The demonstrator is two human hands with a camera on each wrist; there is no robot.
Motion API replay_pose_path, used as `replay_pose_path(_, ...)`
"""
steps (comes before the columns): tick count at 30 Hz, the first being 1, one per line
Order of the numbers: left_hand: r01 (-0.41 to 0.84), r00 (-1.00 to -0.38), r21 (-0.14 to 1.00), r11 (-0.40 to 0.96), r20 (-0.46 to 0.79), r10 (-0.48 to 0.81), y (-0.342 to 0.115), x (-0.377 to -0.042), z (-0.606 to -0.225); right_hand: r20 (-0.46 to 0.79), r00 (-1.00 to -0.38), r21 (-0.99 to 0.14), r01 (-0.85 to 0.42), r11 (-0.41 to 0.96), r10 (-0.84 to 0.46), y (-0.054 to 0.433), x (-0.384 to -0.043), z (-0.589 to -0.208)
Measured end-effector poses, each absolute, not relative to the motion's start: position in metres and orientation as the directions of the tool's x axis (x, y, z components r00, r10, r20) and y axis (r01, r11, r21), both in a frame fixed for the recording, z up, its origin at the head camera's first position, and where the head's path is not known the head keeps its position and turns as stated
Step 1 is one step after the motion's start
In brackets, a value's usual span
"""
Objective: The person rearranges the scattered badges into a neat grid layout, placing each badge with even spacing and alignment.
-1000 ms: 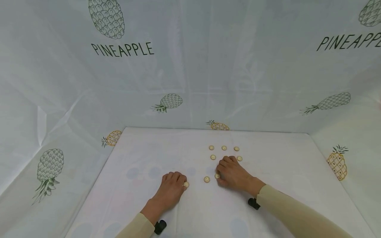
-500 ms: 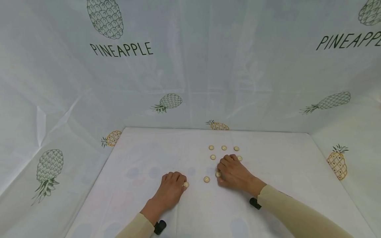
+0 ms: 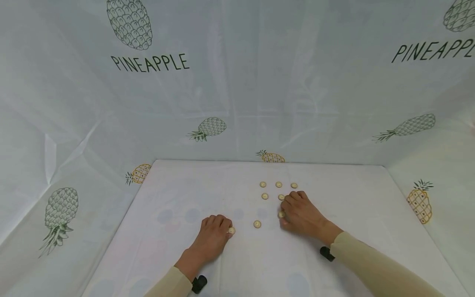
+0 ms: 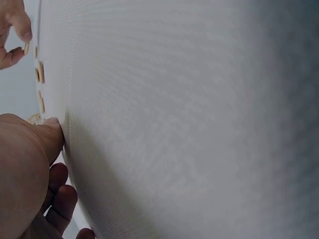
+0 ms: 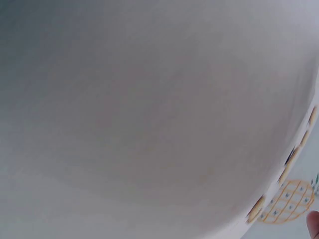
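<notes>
Several small round pale wooden buttons are on the white table. My left hand (image 3: 215, 233) rests low at centre left, with a button (image 3: 231, 230) pinched at its thumb and forefinger. In the left wrist view, the thumb and curled fingers of the left hand (image 4: 35, 174) show close to the cloth. To the right, my right hand (image 3: 302, 214) pinches another button (image 3: 281, 214) on edge; the left wrist view also shows this button (image 4: 26, 48) between thumb and finger. Just beyond its knuckles lies a button (image 3: 281, 197). A single button (image 3: 257, 224) lies between the hands.
At the back, three buttons form a row, the middle one (image 3: 278, 185) among them, with another button (image 3: 264, 196) just in front. White pineapple-print sheeting (image 3: 245, 82) rises behind and beside the table (image 3: 178, 185). Each wrist carries a small black camera (image 3: 199, 284).
My right hand has moved right and slightly away with its button, uncovering one button near its knuckles and covering another at the right. My left hand has stayed in place.
</notes>
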State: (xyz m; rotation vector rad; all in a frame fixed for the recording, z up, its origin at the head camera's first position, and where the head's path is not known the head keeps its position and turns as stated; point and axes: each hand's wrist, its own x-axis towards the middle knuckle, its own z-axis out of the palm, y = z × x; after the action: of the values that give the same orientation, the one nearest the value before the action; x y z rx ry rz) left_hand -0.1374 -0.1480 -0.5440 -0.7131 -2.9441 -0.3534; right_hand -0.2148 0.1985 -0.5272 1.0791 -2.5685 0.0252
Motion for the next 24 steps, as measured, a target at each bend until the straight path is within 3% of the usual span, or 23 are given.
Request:
replay_pose_path(17, 0.448, -0.894, 0.206, 0.870, 0.118, 0.433, -0.147, -0.137, -0.541, 0.239, -0.786, 0.062, -0.574, 0.816, -0.571, 0.259, -0.215, -0.522)
replay_pose_path(24, 0.461, -0.887, 0.206, 0.863, 0.149, 0.437, -0.147, -0.136, -0.541, 0.257, -0.774, 0.048, -0.587, 0.808, -0.578, 0.265, -0.214, -0.525)
